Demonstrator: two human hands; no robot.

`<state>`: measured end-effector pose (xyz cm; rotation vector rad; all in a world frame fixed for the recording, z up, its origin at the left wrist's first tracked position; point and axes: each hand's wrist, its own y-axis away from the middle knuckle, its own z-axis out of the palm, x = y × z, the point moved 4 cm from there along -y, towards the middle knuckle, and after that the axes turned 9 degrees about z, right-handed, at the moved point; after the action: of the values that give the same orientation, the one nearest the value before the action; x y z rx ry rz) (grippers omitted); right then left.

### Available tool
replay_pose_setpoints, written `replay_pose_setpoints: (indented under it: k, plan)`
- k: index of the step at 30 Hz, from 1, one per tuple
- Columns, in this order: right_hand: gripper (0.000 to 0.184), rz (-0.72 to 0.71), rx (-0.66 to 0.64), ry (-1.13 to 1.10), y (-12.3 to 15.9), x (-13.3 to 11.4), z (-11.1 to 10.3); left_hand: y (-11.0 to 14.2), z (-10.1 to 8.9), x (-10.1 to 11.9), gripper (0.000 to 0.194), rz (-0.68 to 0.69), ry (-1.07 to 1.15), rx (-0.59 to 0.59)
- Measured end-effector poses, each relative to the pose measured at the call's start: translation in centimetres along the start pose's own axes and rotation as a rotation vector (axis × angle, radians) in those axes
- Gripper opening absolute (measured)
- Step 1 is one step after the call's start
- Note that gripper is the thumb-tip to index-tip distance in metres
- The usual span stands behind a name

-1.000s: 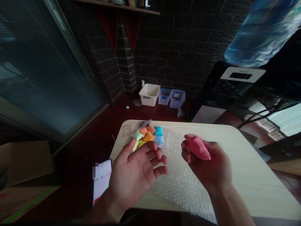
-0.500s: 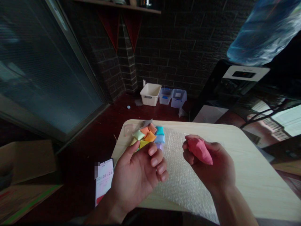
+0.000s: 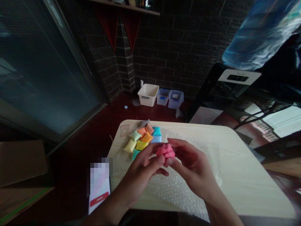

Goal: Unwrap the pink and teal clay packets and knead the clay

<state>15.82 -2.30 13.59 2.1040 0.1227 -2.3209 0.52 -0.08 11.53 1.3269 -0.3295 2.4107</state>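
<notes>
Between both hands, above the table, is a crumpled pink lump of soft modelling clay. My left hand closes on its left side, the thumb pressed against the near face. From the right, my right hand pinches the same lump with thumb and fingers. Behind my left hand lie several small pillow-shaped packets, among them a yellow packet, an orange packet and a turquoise packet. A light blue packet is partly covered by my fingers.
Bubble wrap lies across the pale wooden table. A phone stands at the left table edge, a cardboard box farther left. On the floor beyond are a white basket and two clear bins. A water dispenser stands at the right.
My left hand, earlier open and apart, has come to the pink clay. My right hand has moved left with the clay, which now looks more crumpled and is gripped by both hands.
</notes>
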Motion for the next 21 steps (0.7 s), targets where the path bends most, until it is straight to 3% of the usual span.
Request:
replay_pose_setpoints:
  k: [6, 14, 21]
  plan:
    - [0.036, -0.097, 0.008, 0.233, 0.0, 0.1, -0.2, -0.6, -0.8, 0.6, 0.032, 0.078, -0.185, -0.024]
    - [0.021, -0.078, -0.051, 0.091, 0.1, -0.4, -0.2, -0.4, -1.1, 1.3, 0.019, 0.08, -0.259, 0.053]
    - [0.016, 0.124, -0.135, -0.229, -0.5, 0.4, 0.5, -0.4, -1.1, 1.3, 0.015, 0.083, -0.261, 0.058]
